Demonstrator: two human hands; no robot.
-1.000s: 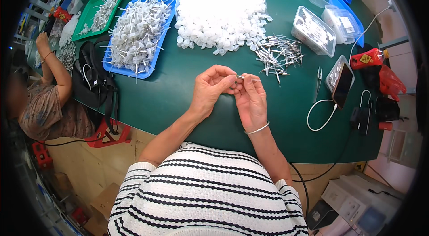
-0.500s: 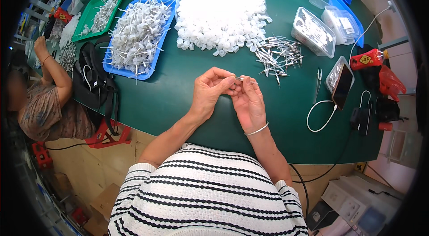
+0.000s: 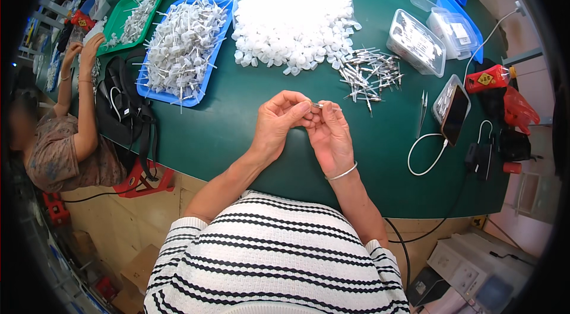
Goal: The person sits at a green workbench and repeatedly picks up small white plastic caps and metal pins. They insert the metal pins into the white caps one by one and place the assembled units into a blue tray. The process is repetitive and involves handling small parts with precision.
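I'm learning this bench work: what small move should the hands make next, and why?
Perhaps the right hand should loosen its pinch slightly while the left hand steadies the thin part: both hands cover much of it, so it is hard to inspect.

At the right of the frame, you have a yellow label (image 3: 485, 78) with dark marks on a red bottle (image 3: 499, 78); at upper right, a white label (image 3: 460, 31) on a clear box (image 3: 468, 46). Their print is too small to read.
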